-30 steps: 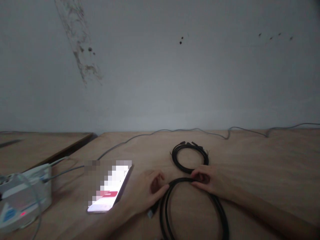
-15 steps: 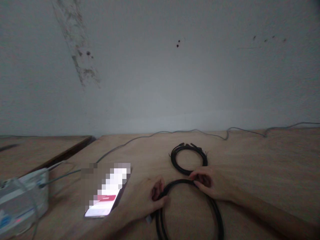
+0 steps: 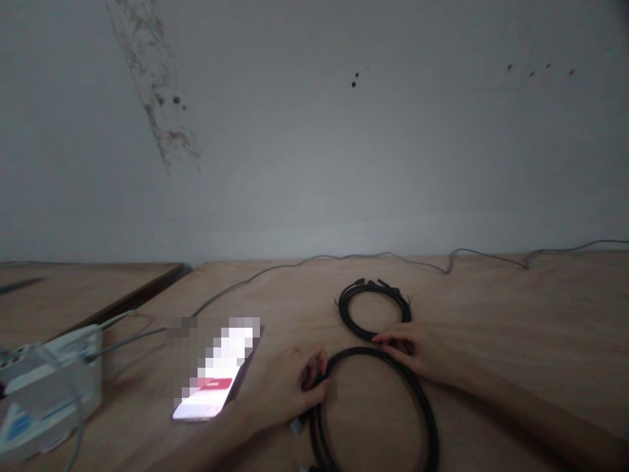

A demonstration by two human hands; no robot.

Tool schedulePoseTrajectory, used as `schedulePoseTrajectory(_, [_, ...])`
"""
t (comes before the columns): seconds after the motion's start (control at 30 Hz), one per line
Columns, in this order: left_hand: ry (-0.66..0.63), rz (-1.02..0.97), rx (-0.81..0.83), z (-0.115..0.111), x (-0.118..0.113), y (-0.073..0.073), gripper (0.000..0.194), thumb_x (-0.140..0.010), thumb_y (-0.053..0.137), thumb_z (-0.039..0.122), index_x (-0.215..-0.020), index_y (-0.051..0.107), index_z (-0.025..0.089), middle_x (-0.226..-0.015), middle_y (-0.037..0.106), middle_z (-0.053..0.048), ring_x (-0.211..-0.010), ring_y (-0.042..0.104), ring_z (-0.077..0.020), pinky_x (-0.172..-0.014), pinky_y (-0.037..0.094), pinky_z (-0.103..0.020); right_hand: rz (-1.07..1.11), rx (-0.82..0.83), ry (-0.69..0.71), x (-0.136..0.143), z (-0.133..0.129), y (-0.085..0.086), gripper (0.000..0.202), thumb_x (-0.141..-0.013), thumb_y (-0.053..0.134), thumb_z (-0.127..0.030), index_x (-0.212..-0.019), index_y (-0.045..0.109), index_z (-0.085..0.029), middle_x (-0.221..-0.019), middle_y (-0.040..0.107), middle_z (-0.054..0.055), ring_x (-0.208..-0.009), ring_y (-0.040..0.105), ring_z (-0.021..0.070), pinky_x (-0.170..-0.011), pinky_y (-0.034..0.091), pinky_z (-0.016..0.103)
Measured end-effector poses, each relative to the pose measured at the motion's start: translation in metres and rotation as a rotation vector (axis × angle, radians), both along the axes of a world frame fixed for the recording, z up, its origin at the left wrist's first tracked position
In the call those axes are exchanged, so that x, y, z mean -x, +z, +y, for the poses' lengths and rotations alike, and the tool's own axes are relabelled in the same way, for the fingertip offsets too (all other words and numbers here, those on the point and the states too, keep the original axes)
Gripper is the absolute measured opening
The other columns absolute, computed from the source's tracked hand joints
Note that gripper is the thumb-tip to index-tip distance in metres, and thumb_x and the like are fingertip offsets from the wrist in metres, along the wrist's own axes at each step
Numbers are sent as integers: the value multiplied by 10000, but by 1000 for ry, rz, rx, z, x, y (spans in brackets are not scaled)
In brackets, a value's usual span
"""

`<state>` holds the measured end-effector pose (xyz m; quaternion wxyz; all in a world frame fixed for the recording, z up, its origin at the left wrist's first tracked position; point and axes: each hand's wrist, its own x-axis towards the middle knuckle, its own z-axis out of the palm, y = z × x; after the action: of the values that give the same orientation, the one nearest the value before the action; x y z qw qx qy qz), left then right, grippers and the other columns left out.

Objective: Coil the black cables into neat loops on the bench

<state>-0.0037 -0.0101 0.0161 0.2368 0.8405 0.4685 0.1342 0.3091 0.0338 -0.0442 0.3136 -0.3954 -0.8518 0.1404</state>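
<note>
A large coil of black cable (image 3: 431,429) lies at the front of the wooden table, its lower part cut off by the picture's edge. My left hand (image 3: 295,387) is closed on the coil's left side, thumb and fingers around the strands. At the coil's top right, my right hand (image 3: 422,351) has thumb and forefinger pinched on the cable. Its forefinger tip also lies close to a smaller black cable coil (image 3: 346,318), tied at both sides, just behind. A small pale connector (image 3: 296,426) shows below my left hand.
A lit phone (image 3: 216,383) lies left of my left hand. Farther left stands a white power strip or box (image 3: 54,400) with cords. A thin grey cable (image 3: 275,267) runs along the wall (image 3: 314,131). A dark gap (image 3: 128,301) parts the tabletops.
The view has shifted slightly. My right thumb and forefinger have come closer together at the large coil's top. My left hand stays on the coil's left side.
</note>
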Motion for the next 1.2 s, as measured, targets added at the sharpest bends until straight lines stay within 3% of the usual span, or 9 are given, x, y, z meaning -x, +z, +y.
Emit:
schedulePoseTrajectory(0.23, [-21,-17,-10,1,1,-1,126,-852,634,299,-936,578,224,-686,546,74,-636,506,-137,-602,348,-253,-61,-10,66,3,0,8,226,-999,556,-301,-1092,762,-310,-888,751,-1,-750,651,154,-678,462,258])
schedulePoseTrajectory(0.37, [-17,-9,-19,1,0,-1,123,-852,632,296,-939,584,223,-691,545,73,-642,497,-139,-599,338,-257,-92,-25,47,2,-5,10,218,-946,595,-243,-1096,745,-293,-826,719,-6,-690,624,148,-629,441,251])
schedulePoseTrajectory(0.53, [-14,-1,-3,0,-1,1,111,-837,634,275,-918,582,220,-685,540,75,-637,499,-136,-595,328,-257,-106,-12,57,4,-6,11,191,-981,582,-311,-1082,743,-300,-917,740,-4,-755,649,152,-664,457,254])
schedulePoseTrajectory(0.73, [-14,-4,18,1,-1,2,131,-843,627,283,-949,575,228,-681,547,77,-636,511,-137,-601,335,-255,-62,-14,-44,9,-2,2,184,-982,587,-356,-962,748,-267,-833,729,-3,-707,635,158,-654,446,275])
schedulePoseTrajectory(0.93, [-8,18,0,2,-1,-1,122,-850,626,298,-934,573,227,-699,558,67,-650,500,-143,-600,333,-260,-22,-26,-138,16,-10,4,141,-934,626,-320,-889,746,-263,-727,691,-16,-624,592,151,-604,419,278])
schedulePoseTrajectory(1.2, [-28,-17,-3,2,-1,0,126,-858,624,309,-930,563,225,-696,551,62,-647,500,-146,-606,346,-258,40,-50,-210,19,-13,1,253,-973,564,-345,-829,737,-229,-639,657,7,-555,564,156,-520,385,280])
